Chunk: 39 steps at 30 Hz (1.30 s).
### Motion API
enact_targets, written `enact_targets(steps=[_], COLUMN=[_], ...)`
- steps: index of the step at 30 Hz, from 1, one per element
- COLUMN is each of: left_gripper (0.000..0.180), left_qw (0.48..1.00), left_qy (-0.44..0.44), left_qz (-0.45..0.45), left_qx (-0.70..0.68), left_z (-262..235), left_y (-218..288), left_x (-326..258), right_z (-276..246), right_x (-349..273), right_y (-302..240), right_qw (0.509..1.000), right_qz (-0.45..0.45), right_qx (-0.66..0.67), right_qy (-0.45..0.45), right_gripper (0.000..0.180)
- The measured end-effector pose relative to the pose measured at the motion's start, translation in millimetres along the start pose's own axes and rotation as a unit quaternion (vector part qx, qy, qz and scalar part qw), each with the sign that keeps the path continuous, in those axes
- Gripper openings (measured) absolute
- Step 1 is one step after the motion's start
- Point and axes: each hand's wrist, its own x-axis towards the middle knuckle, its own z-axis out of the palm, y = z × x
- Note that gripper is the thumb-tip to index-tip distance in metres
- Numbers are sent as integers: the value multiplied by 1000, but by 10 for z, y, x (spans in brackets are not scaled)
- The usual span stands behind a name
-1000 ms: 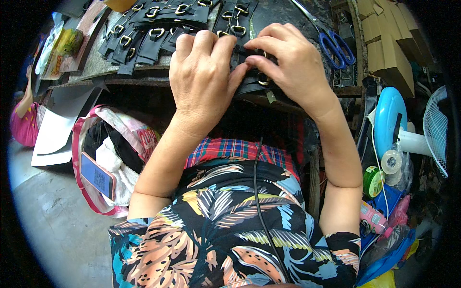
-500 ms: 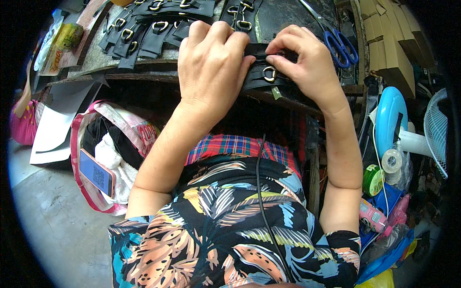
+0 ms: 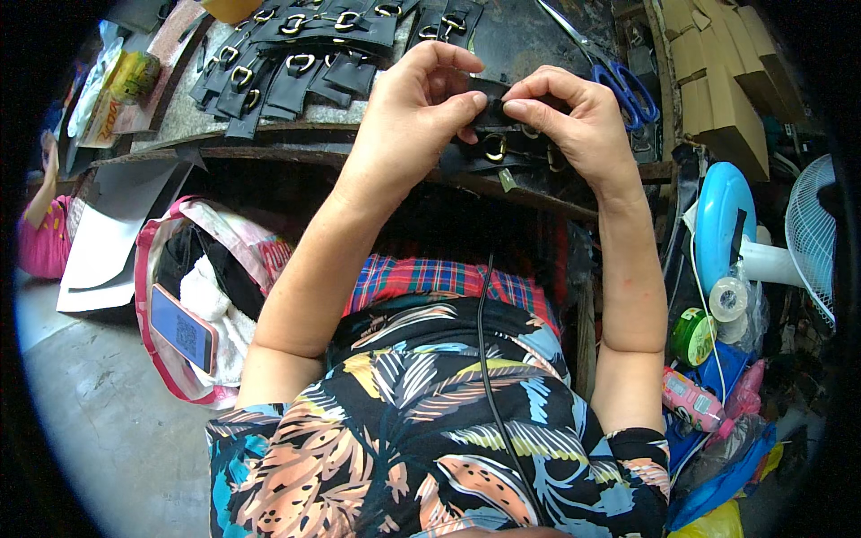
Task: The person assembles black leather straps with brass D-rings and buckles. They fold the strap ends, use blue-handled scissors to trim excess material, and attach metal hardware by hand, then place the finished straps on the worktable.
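At the bench's near edge, a black leather strap (image 3: 490,91) is between my two hands. My left hand (image 3: 414,112) has its thumb on the strap's left part, its index finger arched above and the other fingers curled beneath. From the right, my right hand (image 3: 574,117) pinches the strap between thumb and forefinger. Just below my fingertips lies another black strap piece with a gold-coloured D-ring (image 3: 494,147), partly covered by my right hand. Farther left on the bench is a pile of black straps (image 3: 325,29) with metal rings.
Blue-handled scissors (image 3: 628,94) lie right of my right hand. Cardboard pieces (image 3: 731,81) stand at the far right, above a blue-and-white fan (image 3: 725,224). At left, a bag (image 3: 170,354) holds a phone (image 3: 182,328). Another person's pink sleeve (image 3: 43,242) shows at the left edge.
My left hand has turned, so its thumb and raised index finger now show instead of its back. My right hand has shifted slightly down, keeping its pinch. The view has moved a little.
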Motion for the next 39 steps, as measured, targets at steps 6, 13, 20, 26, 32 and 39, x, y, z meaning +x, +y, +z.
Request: enact_targets(steps=[6, 13, 20, 26, 32, 39], left_gripper=[35, 35, 33, 34, 28, 28], left_qw=[999, 999, 988, 962, 977, 997], left_qy=[-8, -15, 30, 79, 56, -28], left_qz=[1, 27, 68, 149, 128, 53], left_qx=[36, 24, 135, 216, 159, 39], left_z=[12, 27, 106, 307, 194, 67], left_y=[-20, -9, 41, 27, -21, -50], left_x=[-25, -10, -47, -125, -28, 70], right_z=[0, 44, -24, 99, -3, -25], right_x=[-20, 65, 25, 7, 43, 20], right_y=[-15, 89, 83, 113, 146, 142], right_qw=[998, 963, 964, 897, 940, 988], right_qz=[17, -187, -100, -166, -130, -81], right_qx=[-63, -187, -244, -395, -314, -126], right_qy=[-21, 54, 16, 107, 32, 26], right_gripper=[12, 21, 25, 25, 24, 26])
